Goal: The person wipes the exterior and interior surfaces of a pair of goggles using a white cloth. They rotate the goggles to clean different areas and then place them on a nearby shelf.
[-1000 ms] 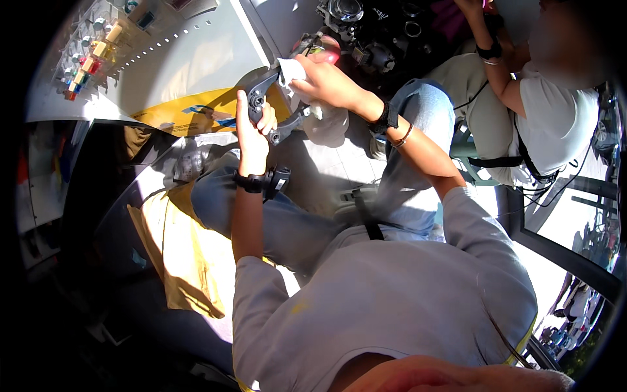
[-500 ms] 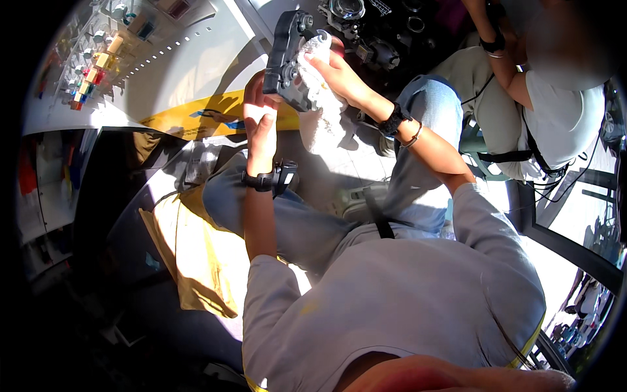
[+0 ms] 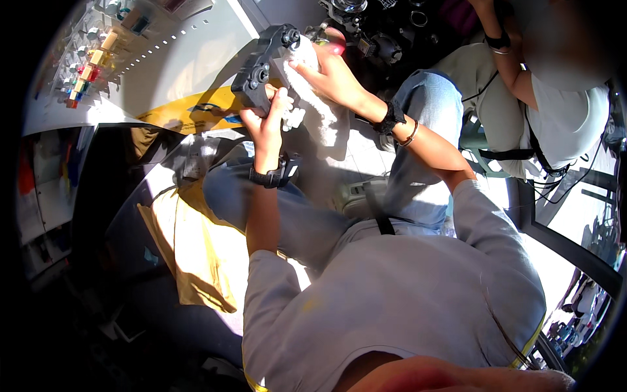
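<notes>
A long black device with round knobs (image 3: 264, 62) is held up in front of me, tilted, its upper end leaning right. My left hand (image 3: 266, 121) is closed round its lower end from below, thumb raised. A white fluffy cloth (image 3: 319, 116) hangs from my right hand (image 3: 331, 77), which pinches it against the device's upper right side. Part of the cloth lies behind the device's edge, and its lower end dangles free. The right fingertips are partly hidden by the cloth. Both wrists carry black bands.
A white table (image 3: 176, 59) with a yellow printed strip (image 3: 189, 112) stands at the upper left, bearing a clear rack of small coloured pieces (image 3: 88, 72). Metal parts (image 3: 379, 46) lie at the top. Another person (image 3: 562, 117) sits at right. A yellow cloth bag (image 3: 196, 255) lies left of my legs.
The device has come down and left and tilted further. My left hand has gone from a flatter palm under it to a closed grip. My right hand and the cloth have shifted slightly left.
</notes>
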Tool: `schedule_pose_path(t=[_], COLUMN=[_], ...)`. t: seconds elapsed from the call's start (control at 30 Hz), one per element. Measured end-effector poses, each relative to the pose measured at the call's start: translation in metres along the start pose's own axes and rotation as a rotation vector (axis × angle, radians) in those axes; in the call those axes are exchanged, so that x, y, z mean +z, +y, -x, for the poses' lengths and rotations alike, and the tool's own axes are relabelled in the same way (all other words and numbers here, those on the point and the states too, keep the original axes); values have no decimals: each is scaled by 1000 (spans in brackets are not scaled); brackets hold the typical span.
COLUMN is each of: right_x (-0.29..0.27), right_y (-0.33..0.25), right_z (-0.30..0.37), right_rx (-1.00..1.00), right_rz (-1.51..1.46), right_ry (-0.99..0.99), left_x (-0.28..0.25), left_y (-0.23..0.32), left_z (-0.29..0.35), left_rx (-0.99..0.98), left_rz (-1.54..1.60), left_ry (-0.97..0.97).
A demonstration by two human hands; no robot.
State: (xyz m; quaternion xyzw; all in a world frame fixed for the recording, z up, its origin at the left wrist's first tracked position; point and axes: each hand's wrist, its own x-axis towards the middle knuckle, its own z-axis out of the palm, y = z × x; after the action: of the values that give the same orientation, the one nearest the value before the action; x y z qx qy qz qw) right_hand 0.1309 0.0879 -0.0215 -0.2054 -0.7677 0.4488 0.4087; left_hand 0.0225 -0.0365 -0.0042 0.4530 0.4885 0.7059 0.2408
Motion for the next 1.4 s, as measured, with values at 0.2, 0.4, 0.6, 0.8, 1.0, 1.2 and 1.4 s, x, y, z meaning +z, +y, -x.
schedule_pose_path(t=[0.2, 0.4, 0.6, 0.8, 1.0, 1.2, 1.4], right_x=[-20, -44, -29, -39, -56, -67, -67], right_y=[0, -14, -61, -21, 13, -8, -21], right_z=[-2, -12, -11, -23, -23, -19, -21], right_rx=[-92, -224, -554, 105, -58, 93, 250], right_rz=[367, -28, 442, -36, -221, -382, -232], right_ry=[36, 396, 67, 94, 503, 231, 235], left_x=[-1, -2, 19, 12, 12, 4, 3], left_y=[2, 0, -16, -19, -15, -9, -11], left_z=[2, 5, 18, 22, 12, 6, 10], left_rx=[-188, -132, 66, -116, -106, -124, -150], left_rz=[168, -212, -425, -115, 268, 470, 462], left_ry=[41, 47, -14, -24, -28, -78, -124])
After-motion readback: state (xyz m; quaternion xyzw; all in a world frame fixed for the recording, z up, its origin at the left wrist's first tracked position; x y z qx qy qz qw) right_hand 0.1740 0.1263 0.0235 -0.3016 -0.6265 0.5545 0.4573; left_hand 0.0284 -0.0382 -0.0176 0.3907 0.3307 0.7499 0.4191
